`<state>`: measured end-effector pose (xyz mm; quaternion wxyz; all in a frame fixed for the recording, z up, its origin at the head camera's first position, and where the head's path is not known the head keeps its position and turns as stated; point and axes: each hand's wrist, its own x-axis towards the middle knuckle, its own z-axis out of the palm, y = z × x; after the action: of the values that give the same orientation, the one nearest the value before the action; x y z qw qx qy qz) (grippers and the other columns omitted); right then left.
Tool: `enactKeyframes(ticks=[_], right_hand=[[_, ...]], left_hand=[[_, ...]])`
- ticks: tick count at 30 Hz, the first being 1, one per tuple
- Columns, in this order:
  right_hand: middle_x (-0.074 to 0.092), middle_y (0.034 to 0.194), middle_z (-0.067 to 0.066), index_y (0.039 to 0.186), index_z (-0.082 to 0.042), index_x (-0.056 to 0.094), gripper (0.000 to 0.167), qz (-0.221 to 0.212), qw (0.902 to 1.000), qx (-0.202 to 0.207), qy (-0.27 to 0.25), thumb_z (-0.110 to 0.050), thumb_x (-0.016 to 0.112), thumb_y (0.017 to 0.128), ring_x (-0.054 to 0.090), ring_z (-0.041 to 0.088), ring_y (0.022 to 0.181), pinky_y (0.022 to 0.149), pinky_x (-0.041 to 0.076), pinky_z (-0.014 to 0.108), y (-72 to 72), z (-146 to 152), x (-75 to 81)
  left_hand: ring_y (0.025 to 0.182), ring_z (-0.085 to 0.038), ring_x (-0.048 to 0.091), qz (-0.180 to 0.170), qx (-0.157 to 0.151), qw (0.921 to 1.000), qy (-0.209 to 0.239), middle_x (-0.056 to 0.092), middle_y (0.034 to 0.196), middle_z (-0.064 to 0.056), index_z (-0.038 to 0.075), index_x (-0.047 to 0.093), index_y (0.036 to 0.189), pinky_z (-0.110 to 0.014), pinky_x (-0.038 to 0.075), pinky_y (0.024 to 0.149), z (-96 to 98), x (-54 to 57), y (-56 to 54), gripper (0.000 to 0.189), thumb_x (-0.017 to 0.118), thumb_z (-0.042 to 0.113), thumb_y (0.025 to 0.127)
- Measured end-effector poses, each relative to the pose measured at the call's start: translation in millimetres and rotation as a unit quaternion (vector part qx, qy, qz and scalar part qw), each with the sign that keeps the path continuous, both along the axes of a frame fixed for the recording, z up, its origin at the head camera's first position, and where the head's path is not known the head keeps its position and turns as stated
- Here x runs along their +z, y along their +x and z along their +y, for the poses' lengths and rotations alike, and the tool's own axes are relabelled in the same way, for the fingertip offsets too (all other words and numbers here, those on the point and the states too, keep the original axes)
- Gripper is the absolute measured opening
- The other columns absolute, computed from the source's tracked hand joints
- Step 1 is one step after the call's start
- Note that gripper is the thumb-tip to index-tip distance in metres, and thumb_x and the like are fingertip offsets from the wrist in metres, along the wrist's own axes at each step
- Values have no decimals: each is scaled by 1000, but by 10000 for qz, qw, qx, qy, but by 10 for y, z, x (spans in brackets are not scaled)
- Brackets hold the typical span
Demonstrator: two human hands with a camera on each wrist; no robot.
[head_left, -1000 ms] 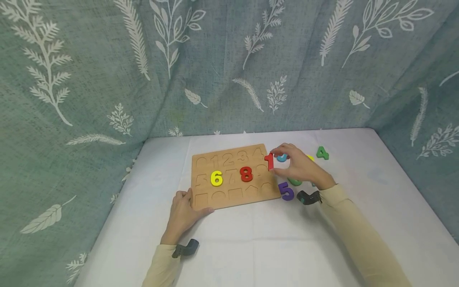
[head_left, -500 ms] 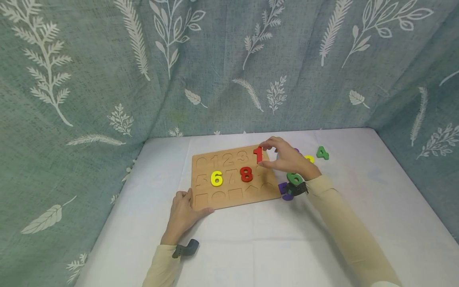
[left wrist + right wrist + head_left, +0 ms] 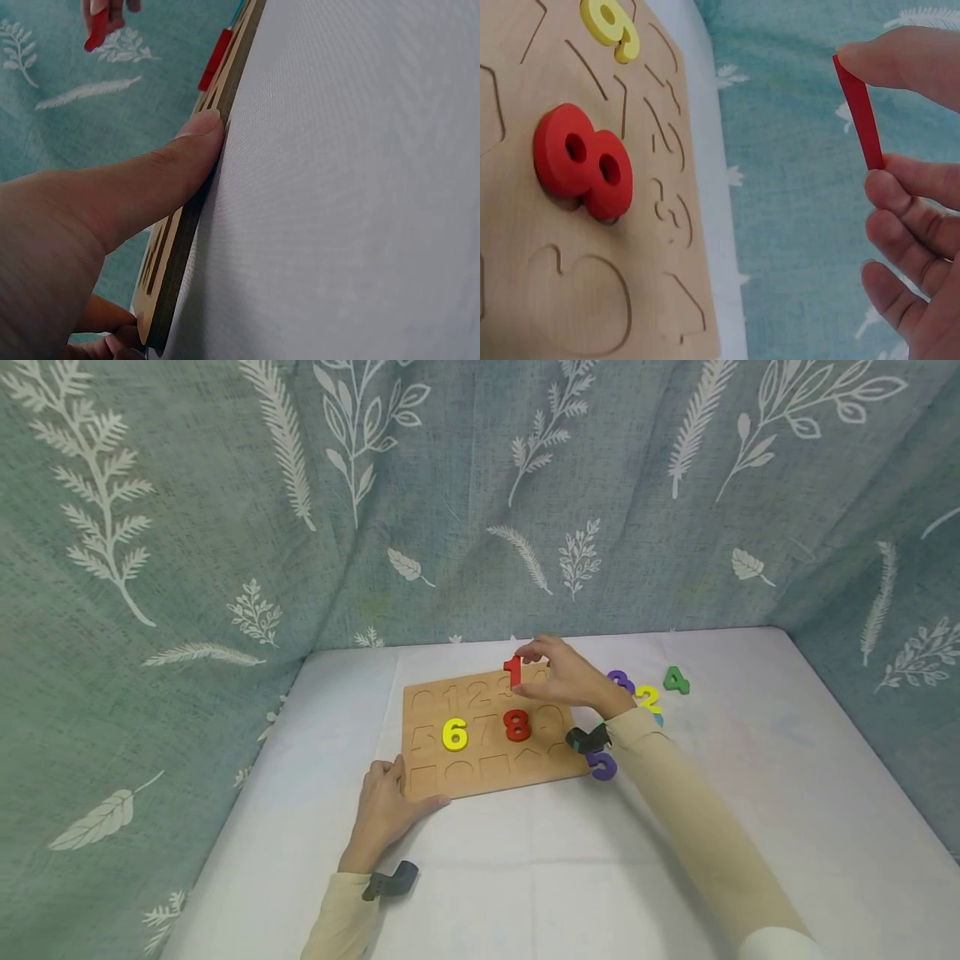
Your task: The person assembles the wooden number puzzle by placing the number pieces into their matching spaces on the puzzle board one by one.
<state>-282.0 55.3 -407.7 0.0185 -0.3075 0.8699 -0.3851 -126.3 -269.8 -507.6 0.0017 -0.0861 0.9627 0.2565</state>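
Right hand (image 3: 566, 677) is pinching the 1 (image 3: 514, 672), bringing it seemingly nearer its slot (image 3: 450, 698); left hand (image 3: 384, 810) gripping the board (image 3: 480, 748).

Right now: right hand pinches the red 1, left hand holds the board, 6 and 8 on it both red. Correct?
No, the 6 is yellow; the head view shows it. The rest stands: red 8 on the board, right hand pinching the red 1, left hand holding the board.
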Motion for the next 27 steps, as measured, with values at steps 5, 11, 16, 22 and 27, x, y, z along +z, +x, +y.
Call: enactKeyframes(ticks=[5, 11, 16, 22, 27], right_hand=[[60, 126, 14, 134, -10, 64, 59, -70, 9999, 76, -7, -38, 82, 86, 55, 33, 121, 102, 47, 50, -71, -123, -16], [60, 130, 17, 136, -11, 63, 61, -270, 9996, 109, 65, -40, 81, 86, 54, 35, 123, 103, 47, 51, -148, -256, -65], [60, 131, 18, 136, -11, 64, 60, -333, 9992, 200, 64, -42, 79, 87, 55, 39, 126, 104, 47, 52, -203, -364, -110], [61, 130, 15, 137, -10, 64, 60, -422, 9987, 262, 67, -39, 79, 87, 56, 38, 126, 103, 48, 51, -268, -502, -173], [62, 129, 17, 136, -7, 64, 57, -351, 9988, 317, 94, -34, 79, 88, 56, 38, 123, 103, 48, 49, -319, -625, -227]], left_hand=[[108, -28, 45, -34, 33, 10000, 34, 47, 128, -19, -4, 34, 158, -35, 39, 82, 8, 2, -3, 124, 89, 64, 69], [110, -29, 46, -76, 47, 9999, 61, 47, 131, -19, -3, 35, 158, -37, 41, 85, 9, 7, -4, 124, 88, 65, 69], [112, -29, 45, -76, 56, 10000, 31, 46, 132, -19, -3, 35, 158, -40, 43, 87, -2, 1, -6, 124, 88, 65, 69], [113, -30, 46, -109, 74, 9999, 40, 46, 134, -20, -4, 34, 158, -42, 44, 90, 6, 0, 4, 124, 88, 64, 70], [111, -30, 45, -82, 36, 10000, 18, 46, 132, -20, -4, 34, 158, -40, 43, 88, 4, 10, -1, 124, 88, 64, 70]])
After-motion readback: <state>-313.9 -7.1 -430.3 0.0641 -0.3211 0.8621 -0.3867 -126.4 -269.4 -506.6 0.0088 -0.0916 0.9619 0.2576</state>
